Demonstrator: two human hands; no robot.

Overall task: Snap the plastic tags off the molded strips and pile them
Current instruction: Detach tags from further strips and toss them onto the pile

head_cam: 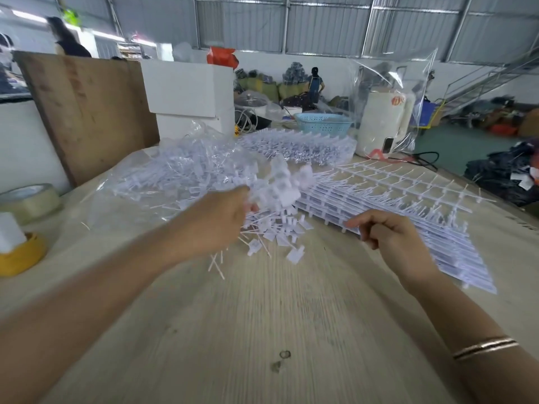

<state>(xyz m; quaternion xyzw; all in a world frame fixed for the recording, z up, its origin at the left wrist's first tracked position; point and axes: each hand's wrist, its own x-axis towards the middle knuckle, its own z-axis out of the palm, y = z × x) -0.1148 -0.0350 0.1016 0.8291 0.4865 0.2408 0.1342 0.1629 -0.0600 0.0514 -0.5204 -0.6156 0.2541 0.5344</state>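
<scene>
My left hand is raised over the table middle and grips a blurred bunch of white plastic tags. Under it lies a loose heap of snapped-off tags, spreading left onto a clear plastic sheet with many more tags. A flat stack of white molded strips runs along the right of the table. My right hand hovers at the stack's near-left edge, fingers loosely curled; whether it touches a strip I cannot tell. Another stack of strips lies further back.
The wooden table carries tape rolls at the far left, a brown board, a white box, a blue basket and a white appliance at the back. The table's right edge drops off beyond the strips.
</scene>
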